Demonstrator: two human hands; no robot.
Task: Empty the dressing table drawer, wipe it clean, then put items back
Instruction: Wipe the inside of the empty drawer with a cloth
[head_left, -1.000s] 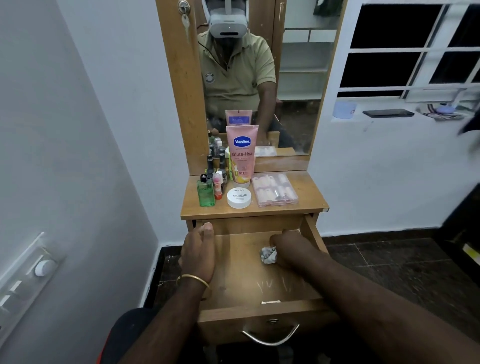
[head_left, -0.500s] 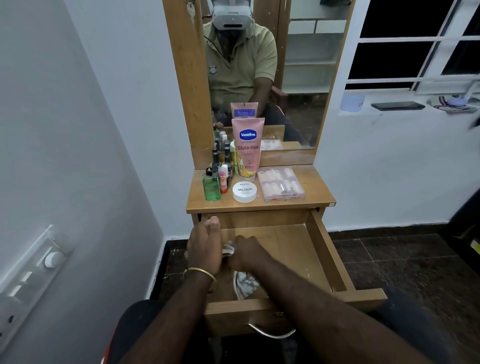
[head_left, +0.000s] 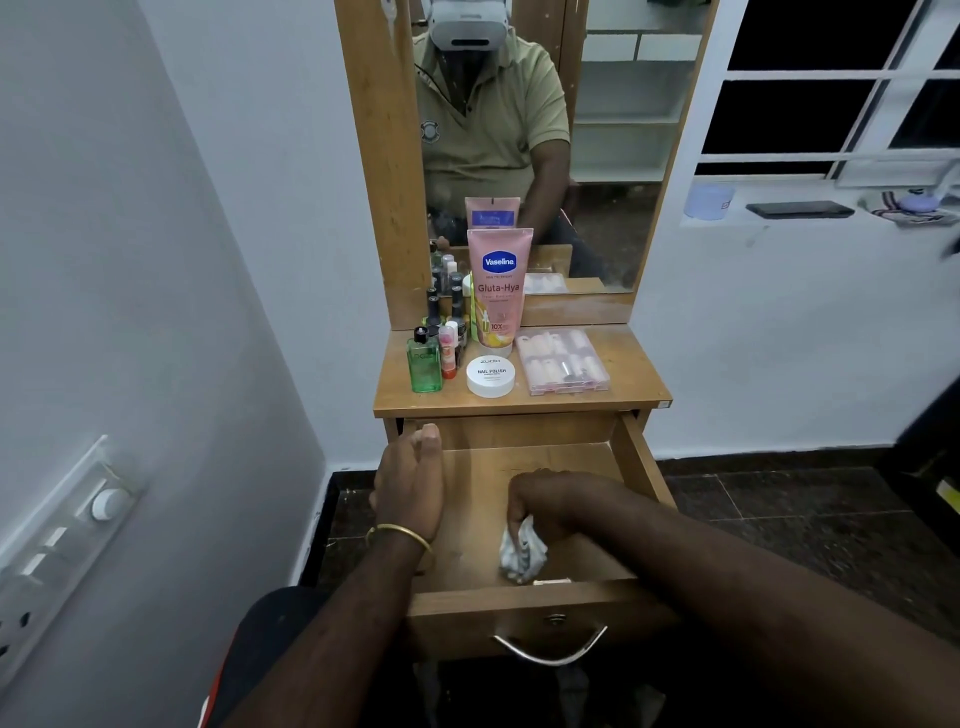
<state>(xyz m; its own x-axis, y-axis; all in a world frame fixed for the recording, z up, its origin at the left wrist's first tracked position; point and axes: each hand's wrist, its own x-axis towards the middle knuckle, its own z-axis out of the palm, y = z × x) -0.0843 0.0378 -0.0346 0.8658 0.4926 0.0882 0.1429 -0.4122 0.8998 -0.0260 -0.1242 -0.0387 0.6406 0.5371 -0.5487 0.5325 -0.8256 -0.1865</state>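
Wooden drawer (head_left: 636, 467): pulled out under the tabletop, its floor bare.
Right hand (head_left: 550, 501): I see it clamped on a crumpled white cloth (head_left: 521, 553), pressed near the front wall.
Left hand (head_left: 410, 480): fingers straight, resting on the drawer's left edge — bracing, I judge.
Risk: a hard scrub could jolt the table and topple the Vaseline tube (head_left: 498, 286) onto the small bottles (head_left: 441, 332).

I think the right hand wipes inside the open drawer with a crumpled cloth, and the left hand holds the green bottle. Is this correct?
Not quite. In the head view the left hand rests on the drawer's left edge; the green bottle stands on the tabletop. The right hand does hold the cloth inside.
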